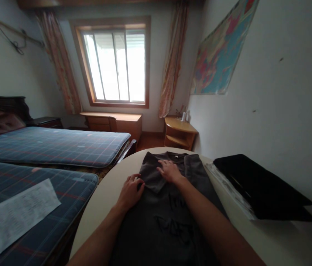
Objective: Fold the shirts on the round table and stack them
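A dark grey T-shirt (169,207) with black lettering lies on a round cream table (100,218), its collar end away from me. Parts of it are folded inward near the collar, where a small pale label shows. My right hand (169,170) rests flat on the upper part of the shirt, fingers spread. At the shirt's left edge is my left hand (130,190), fingers loosely bent and thumb apart from them, with no cloth visibly gripped. My right forearm crosses the shirt and hides part of the lettering.
A folded black item (258,184) lies on clear plastic packaging (230,190) to the right, beside the wall. To the left are two plaid mattresses (61,146), the nearer bearing a written paper sheet (24,214). A wooden corner shelf (180,127) stands beyond the table.
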`<state>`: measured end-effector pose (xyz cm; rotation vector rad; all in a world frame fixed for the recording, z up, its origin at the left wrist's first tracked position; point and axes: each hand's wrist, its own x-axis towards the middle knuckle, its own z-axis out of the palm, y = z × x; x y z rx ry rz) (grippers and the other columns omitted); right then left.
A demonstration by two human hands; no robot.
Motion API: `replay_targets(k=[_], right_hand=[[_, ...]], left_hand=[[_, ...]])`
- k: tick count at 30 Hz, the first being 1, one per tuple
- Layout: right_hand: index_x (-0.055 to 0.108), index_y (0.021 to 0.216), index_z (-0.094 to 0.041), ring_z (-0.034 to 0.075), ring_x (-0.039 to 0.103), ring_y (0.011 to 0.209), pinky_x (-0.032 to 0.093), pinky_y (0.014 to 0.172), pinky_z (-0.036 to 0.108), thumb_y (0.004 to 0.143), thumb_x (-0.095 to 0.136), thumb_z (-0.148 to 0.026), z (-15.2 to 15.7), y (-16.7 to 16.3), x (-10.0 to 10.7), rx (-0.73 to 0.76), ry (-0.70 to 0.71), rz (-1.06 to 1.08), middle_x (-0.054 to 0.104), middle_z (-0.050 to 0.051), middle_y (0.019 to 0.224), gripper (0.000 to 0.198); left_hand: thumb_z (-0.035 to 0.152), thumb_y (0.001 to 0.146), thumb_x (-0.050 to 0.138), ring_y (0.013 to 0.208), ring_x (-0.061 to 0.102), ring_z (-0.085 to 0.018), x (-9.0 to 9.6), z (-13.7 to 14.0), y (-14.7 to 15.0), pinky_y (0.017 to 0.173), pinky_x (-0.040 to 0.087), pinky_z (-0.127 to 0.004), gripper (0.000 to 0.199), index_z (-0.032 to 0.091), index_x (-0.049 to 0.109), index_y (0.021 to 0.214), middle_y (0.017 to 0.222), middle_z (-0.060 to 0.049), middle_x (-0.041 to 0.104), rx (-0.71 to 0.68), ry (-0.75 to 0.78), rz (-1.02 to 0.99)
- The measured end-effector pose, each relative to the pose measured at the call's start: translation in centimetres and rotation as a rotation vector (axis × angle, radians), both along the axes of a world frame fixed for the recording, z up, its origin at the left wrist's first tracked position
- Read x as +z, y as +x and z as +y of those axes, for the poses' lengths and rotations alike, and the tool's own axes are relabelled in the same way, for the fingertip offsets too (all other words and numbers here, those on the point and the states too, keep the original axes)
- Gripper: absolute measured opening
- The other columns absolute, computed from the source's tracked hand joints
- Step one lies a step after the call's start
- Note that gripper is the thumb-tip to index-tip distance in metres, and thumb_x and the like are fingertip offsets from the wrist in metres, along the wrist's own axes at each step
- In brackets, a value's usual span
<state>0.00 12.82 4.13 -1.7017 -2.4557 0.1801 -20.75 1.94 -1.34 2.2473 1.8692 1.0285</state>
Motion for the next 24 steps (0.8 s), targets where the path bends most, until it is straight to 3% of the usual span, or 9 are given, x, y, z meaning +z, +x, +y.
replay_targets(k=[5, 12, 18, 24], right_hand=[[0.042, 0.150, -0.025, 0.037, 0.020, 0.148, 0.011, 0.117, 0.059, 0.098, 0.039, -0.053, -5.6, 0.5, -2.4, 0.046, 0.016, -0.037, 0.030, 0.012, 0.160, 0.059], [0.042, 0.150, -0.028, 0.036, 0.020, 0.149, 0.011, 0.118, 0.058, 0.098, 0.036, -0.057, -12.5, 2.8, -2.2, 0.086, -0.006, 0.007, 0.029, 0.010, 0.161, 0.060], [0.040, 0.151, -0.028, 0.034, 0.022, 0.148, 0.015, 0.118, 0.056, 0.097, 0.037, -0.058, -14.8, 5.6, -3.1, 0.086, -0.057, 0.047, 0.032, 0.009, 0.160, 0.062], [0.051, 0.143, -0.029, 0.024, 0.030, 0.146, 0.016, 0.120, 0.046, 0.098, 0.039, -0.051, -15.7, 6.4, -3.9, 0.085, 0.044, 0.198, 0.040, 0.004, 0.156, 0.051]], left_hand=[[0.028, 0.092, 0.057, 0.111, 0.058, -0.027, -0.6, 0.2, -0.3, 0.100, 0.047, -0.045, 0.026, 0.025, 0.069, 0.115, 0.121, -0.009, 0.065, 0.144, -0.014, -0.001], [0.029, 0.096, 0.050, 0.111, 0.061, -0.024, -0.7, 0.1, -0.3, 0.103, 0.047, -0.040, 0.029, 0.025, 0.072, 0.114, 0.115, -0.006, 0.070, 0.053, -0.018, -0.056], [0.030, 0.096, 0.049, 0.111, 0.064, -0.023, -0.7, -0.1, 0.0, 0.102, 0.049, -0.037, 0.031, 0.022, 0.069, 0.118, 0.125, -0.008, 0.064, 0.051, -0.041, -0.117], [0.018, 0.089, 0.054, 0.117, 0.062, -0.022, 0.3, 0.8, 0.0, 0.107, 0.046, -0.035, 0.034, 0.017, 0.065, 0.121, 0.125, -0.010, 0.064, 0.070, -0.104, -0.150]])
